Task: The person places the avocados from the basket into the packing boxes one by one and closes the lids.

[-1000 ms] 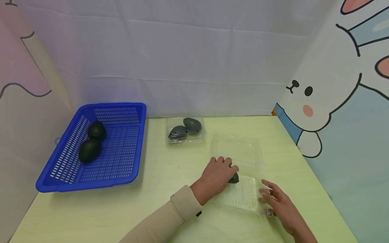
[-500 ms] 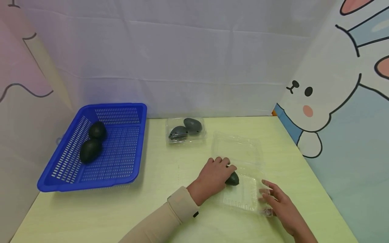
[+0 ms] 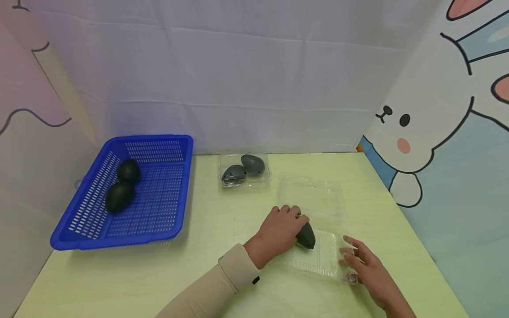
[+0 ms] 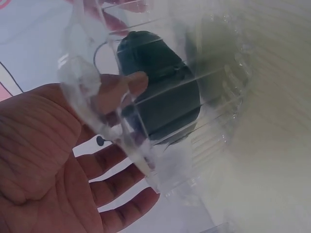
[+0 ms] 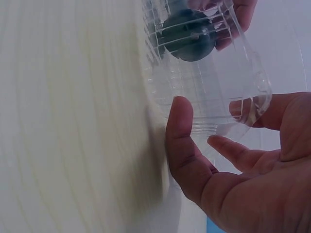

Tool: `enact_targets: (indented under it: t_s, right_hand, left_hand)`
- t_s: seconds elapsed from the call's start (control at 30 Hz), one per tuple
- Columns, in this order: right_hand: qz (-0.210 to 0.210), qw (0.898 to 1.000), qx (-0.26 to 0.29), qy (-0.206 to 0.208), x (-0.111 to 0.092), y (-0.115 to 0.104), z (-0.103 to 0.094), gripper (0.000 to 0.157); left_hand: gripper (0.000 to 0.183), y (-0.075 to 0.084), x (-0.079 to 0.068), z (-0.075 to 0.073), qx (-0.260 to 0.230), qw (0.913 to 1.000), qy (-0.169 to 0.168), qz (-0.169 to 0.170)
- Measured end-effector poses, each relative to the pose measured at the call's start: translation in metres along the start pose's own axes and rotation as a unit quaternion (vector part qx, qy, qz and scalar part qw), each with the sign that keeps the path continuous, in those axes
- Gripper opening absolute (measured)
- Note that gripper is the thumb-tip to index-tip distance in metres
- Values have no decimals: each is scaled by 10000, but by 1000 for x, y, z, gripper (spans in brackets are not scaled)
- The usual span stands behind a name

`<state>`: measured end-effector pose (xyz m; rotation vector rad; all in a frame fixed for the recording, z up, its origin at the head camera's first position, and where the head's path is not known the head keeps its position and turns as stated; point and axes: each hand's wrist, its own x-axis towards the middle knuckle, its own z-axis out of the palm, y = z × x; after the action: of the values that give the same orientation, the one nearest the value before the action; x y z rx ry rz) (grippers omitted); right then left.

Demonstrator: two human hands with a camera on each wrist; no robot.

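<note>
My left hand (image 3: 278, 232) reaches over an opened clear plastic clamshell box (image 3: 328, 249), whose lid (image 3: 310, 194) lies folded back. One dark green avocado (image 3: 306, 236) rests in the box near its left side. In the left wrist view the avocado (image 4: 163, 92) shows through the clear wall; one digit reaches it while the other fingers lie loosely bent, apart from it. Beside the box's right end is my right hand (image 3: 367, 271). Its relaxed fingers (image 5: 180, 114) are spread around the corner, tips touching the plastic (image 5: 209, 92); some fingertips show through the wall.
On the left stands a blue slotted basket (image 3: 184, 185) with two avocados (image 3: 120, 196) at its left side. A closed clear box (image 3: 224, 183) holding two avocados (image 3: 252, 164) sits at the table's back edge, against a white cloth backdrop (image 3: 246, 88).
The avocado in the opened box has turned, its tip swinging toward the box's front, and more of it shows from under my left hand. That hand has drawn back slightly left; the right hand stays.
</note>
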<state>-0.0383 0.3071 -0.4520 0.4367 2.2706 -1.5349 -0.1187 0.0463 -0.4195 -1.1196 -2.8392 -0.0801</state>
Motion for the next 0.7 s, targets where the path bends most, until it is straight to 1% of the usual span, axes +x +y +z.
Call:
enact_targets:
  t_s: [0.13, 0.23, 0.33, 0.5, 0.7]
  right_hand:
    - [26, 10000, -18, 9, 1, 1, 0, 57]
    - [27, 10000, -37, 5, 1, 1, -1, 58]
    - [-4, 10000, 11, -4, 1, 1, -1, 57]
    - [-48, 9998, 170, -13, 1, 1, -1, 58]
    - [-44, 9998, 214, -6, -1, 2, 0, 59]
  left_hand:
    - [47, -3, -2, -5, -61, 9999, -113, -65]
    - [51, -8, -4, -13, -119, 9998, -140, -114]
    - [53, -14, -8, -22, -165, 9997, -53, -176]
    - [52, -26, -17, -36, -182, 9991, 78, -384]
    - [51, -43, -31, -55, -196, 9980, 89, -595]
